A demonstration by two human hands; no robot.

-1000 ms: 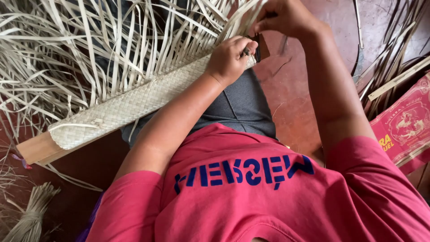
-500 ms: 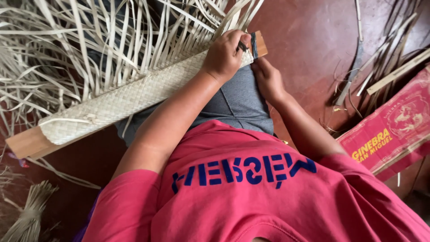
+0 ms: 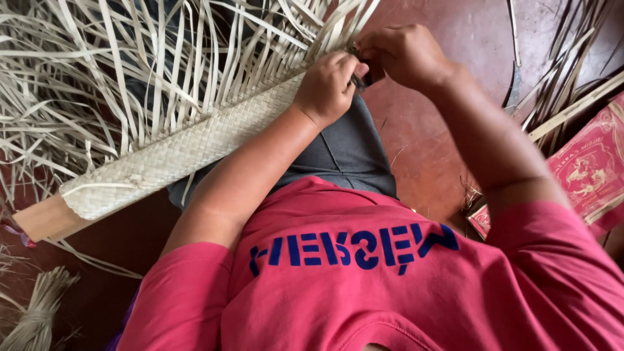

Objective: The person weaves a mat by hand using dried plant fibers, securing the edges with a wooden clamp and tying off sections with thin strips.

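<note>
A pale woven palm band (image 3: 195, 146) lies slanted across a wooden board (image 3: 42, 221) resting on my lap. Many loose palm strips (image 3: 162, 58) fan out from its far edge. My left hand (image 3: 328, 84) rests on the band's right end, its fingers curled down over the weave and strips. Just to its right, my right hand (image 3: 403, 55) is pinched shut on strip ends, next to a small dark piece (image 3: 367, 73) at the board's tip. What that dark piece is cannot be made out.
The floor (image 3: 448, 143) is red-brown. Darker split palm stalks (image 3: 565, 97) lie at the right beside a red printed carton (image 3: 588, 169). A bundle of dry fibres (image 3: 39, 312) sits at the lower left. I wear a red shirt and grey shorts.
My right hand has risen from beside my thigh, under the board's end, to the band's end beside my left hand. The left hand has stayed on the band.
</note>
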